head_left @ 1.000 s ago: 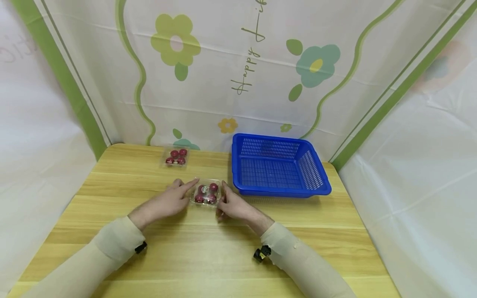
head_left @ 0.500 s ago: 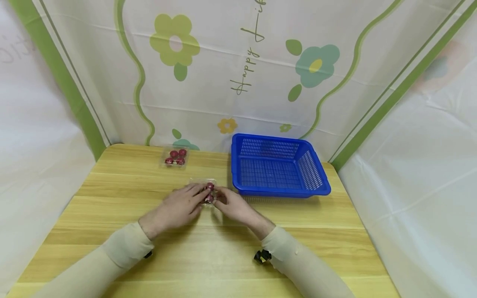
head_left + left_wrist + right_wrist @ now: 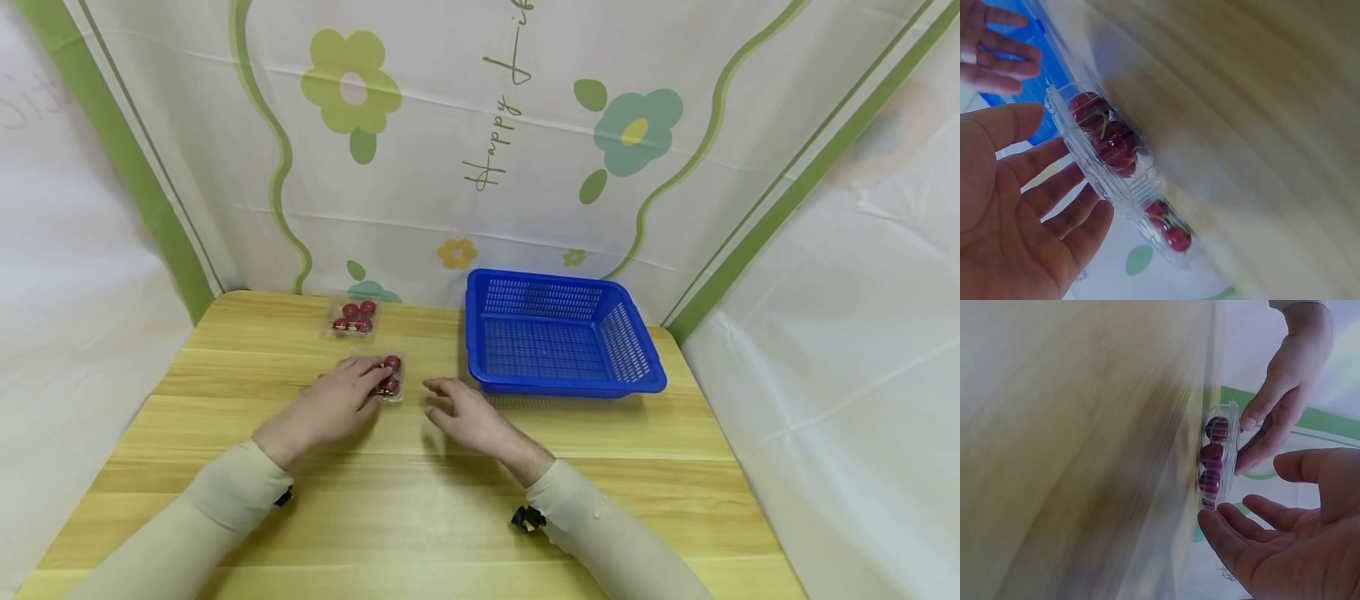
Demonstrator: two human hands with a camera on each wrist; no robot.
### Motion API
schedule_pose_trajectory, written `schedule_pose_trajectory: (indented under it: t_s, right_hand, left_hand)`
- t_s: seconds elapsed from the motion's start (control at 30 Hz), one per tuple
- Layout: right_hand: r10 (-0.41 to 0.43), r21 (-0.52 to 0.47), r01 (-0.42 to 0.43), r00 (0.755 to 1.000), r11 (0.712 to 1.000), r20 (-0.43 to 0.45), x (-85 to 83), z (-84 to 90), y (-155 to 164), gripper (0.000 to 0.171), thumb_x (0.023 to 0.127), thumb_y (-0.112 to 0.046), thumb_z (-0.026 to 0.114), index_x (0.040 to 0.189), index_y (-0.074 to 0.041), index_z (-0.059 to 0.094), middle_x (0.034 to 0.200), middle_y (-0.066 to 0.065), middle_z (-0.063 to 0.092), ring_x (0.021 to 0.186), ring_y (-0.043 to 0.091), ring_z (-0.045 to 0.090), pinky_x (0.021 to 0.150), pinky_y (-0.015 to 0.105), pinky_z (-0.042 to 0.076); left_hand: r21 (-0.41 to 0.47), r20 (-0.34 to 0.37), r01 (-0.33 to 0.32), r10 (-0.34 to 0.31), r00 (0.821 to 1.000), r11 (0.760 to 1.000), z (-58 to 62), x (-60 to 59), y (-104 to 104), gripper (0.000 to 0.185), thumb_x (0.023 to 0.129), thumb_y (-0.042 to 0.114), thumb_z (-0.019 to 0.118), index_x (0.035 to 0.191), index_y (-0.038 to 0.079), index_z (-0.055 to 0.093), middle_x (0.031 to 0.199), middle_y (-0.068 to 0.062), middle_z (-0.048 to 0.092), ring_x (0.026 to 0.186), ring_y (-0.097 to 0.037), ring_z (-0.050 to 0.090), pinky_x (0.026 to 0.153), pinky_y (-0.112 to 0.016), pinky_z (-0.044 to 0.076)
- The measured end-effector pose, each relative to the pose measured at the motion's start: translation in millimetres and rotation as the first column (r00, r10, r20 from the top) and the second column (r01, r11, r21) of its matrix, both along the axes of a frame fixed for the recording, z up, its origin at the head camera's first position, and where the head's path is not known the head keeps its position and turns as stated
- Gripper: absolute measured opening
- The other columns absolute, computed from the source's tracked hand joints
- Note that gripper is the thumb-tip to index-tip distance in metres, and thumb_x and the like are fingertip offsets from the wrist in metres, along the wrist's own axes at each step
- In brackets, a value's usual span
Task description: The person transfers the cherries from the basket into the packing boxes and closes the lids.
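Pale wood-grain table [image 3: 420, 517], planks running crosswise. White curtain backdrop [image 3: 465, 125] hung behind and along both sides, printed with green and teal flowers, wavy green stripes and "Happy" script. Light was even and soft, shadows faint.

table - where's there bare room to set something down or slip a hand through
Bare wood runs along the table's near edge between the sleeves, left of the left hand, and right of the right hand before the blue basket. The two cherry boxes crowd the far left.
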State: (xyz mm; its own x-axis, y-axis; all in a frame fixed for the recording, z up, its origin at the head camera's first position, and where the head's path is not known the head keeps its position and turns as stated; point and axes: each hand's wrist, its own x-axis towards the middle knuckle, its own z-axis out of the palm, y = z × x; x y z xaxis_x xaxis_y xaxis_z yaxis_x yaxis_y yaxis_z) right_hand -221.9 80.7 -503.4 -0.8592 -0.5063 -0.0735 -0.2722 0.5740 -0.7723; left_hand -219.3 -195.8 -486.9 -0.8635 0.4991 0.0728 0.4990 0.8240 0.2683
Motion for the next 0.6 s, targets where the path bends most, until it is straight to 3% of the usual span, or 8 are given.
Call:
schedule_pose_trajectory:
  t_s: [0.27, 0.6]
  right_hand:
    - [0.004, -0.009, -0.004, 1.0, 1.0, -0.012, 1.4, 4.2, 2, 0.052, 0.12, -0.021, 0.065, 0.168, -0.002, 0.059, 0.17, 0.022, 0.064, 0.161, 0.042, 0.062, 0.131, 0.061, 0.057]
    - [0.029, -0.031, -0.03, 0.999, 0.999, -0.022, 2.1, 14.6, 4, 0.052, 0.121, -0.022, 0.064, 0.169, -0.003, 0.058, 0.172, 0.019, 0.062, 0.161, 0.039, 0.061, 0.128, 0.057, 0.061]
  left_hand:
    - [-0.005, 0.011, -0.057, 0.057, 0.998, 0.998, 3.3, -7.1, -24, 0.049, 0.116, 0.018, 0.071, 0.157, -0.008, 0.066, 0.166, -0.034, 0.063, 0.155, -0.057, 0.061, 0.13, -0.073, 0.053]
    - [-0.02, 0.035, -0.072, 0.073, 0.997, 0.997, 10.1, -17.1, -46, 0.05, 0.116, 0.018, 0.07, 0.155, -0.013, 0.064, 0.165, -0.04, 0.06, 0.154, -0.062, 0.06, 0.131, -0.075, 0.05]
